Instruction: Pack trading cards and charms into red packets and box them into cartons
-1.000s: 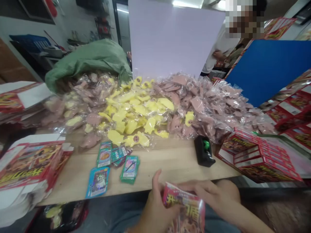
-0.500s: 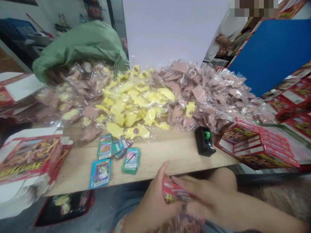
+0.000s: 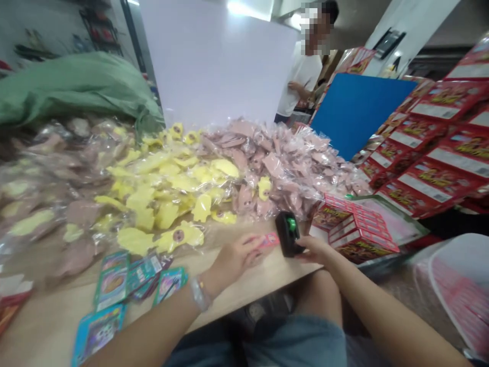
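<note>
My left hand (image 3: 234,256) reaches over the wooden table (image 3: 244,280) and pinches a small red packet (image 3: 268,239) against a black device with a green wheel (image 3: 289,234). Touching that device from the right is my right hand (image 3: 316,247), its fingers curled at the base. Behind them lies a heap of yellow toys in clear bags (image 3: 171,188) and a heap of pink ones (image 3: 282,163). Teal cards (image 3: 133,278) are scattered near my left forearm.
Stacks of red printed boxes (image 3: 428,168) fill the right side, with a smaller stack (image 3: 351,229) by the device. A green sack (image 3: 76,89), a white board (image 3: 217,66) and a blue board (image 3: 355,109) stand behind. Another person (image 3: 301,81) stands at the back.
Both hands have moved from my lap up and forward to the black device, carrying the red packet. The view has swung to the right.
</note>
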A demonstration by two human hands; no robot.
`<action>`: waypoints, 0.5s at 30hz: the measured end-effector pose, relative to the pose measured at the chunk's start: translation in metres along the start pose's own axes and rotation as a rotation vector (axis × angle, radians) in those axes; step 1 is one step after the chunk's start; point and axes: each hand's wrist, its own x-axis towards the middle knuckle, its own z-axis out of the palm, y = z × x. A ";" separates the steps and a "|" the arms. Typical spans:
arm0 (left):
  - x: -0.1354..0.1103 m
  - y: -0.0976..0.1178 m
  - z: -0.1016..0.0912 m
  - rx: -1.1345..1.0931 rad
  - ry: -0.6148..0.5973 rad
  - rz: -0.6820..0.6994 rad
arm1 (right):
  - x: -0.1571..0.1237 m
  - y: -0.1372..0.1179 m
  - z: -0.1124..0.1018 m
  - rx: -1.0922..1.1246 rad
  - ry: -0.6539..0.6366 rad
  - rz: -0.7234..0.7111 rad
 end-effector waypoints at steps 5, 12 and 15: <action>-0.004 -0.007 -0.004 0.025 -0.027 -0.027 | -0.016 0.030 -0.004 0.181 -0.038 -0.228; 0.000 0.000 0.003 0.107 -0.011 -0.089 | -0.068 0.052 0.035 0.220 0.022 -0.421; 0.000 0.005 0.002 0.129 -0.044 -0.132 | -0.089 0.023 0.084 0.312 -0.082 -0.436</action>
